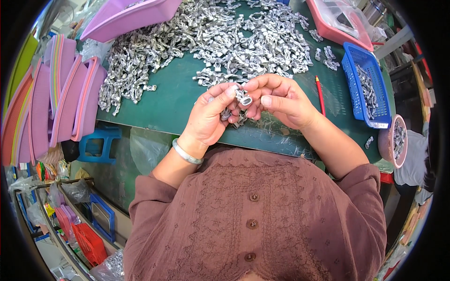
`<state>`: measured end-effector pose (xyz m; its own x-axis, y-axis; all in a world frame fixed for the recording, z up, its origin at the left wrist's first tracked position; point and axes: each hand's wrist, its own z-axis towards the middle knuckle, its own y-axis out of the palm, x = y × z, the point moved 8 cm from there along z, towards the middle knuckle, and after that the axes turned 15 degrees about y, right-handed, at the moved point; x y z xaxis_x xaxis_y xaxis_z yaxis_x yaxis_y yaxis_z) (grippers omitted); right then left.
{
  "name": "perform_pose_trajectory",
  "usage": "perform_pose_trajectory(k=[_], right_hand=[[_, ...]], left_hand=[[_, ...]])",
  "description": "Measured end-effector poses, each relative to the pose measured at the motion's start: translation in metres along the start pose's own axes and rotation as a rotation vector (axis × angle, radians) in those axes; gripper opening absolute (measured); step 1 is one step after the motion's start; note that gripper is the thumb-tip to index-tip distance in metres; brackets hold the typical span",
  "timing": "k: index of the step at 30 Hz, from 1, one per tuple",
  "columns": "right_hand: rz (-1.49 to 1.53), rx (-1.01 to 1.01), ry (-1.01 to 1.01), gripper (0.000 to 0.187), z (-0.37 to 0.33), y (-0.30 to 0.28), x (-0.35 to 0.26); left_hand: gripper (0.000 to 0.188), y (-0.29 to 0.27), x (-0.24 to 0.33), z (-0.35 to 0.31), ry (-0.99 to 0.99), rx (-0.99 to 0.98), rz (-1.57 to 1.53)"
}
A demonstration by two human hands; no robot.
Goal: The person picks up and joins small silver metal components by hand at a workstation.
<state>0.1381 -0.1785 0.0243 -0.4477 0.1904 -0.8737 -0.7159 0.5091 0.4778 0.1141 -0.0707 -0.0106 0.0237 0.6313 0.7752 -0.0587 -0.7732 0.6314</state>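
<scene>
Just above the table's near edge, my left hand [208,114] pinches a small grey metallic-looking looped piece [244,99] between thumb and fingers. More of these pieces [226,114] are tucked in its curled fingers. My right hand [283,100] meets it from the other side, fingers bent, with the index fingertip at the top of the same piece. What its lower fingers touch is partly hidden. Beyond both hands spreads a large heap of similar grey looped pieces [262,49] on the green table [173,93].
A red pencil [320,96] lies right of my hands. Further right stand a blue basket [349,70] and a pink bowl [386,145], both holding grey pieces. A purple tray [131,21] sits far left; stacked pink-purple bins [65,103] and a blue stool [101,140] are left.
</scene>
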Motion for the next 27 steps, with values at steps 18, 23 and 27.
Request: perform_pose_trajectory(k=[18,23,27], right_hand=[[0.004,0.022,0.025,0.032,0.0020,-0.0025,0.0031],[0.010,0.024,0.031,0.032,0.0030,-0.0031,0.0046],[0.013,0.026,0.033,0.033,0.0031,-0.0042,0.0061]], left_hand=[[0.015,-0.0043,-0.0010,-0.0033,0.016,0.056,0.076],[0.015,-0.0068,0.0011,-0.0036,0.046,0.062,0.109],[0.016,-0.0063,0.0036,-0.0043,0.056,0.116,0.129]])
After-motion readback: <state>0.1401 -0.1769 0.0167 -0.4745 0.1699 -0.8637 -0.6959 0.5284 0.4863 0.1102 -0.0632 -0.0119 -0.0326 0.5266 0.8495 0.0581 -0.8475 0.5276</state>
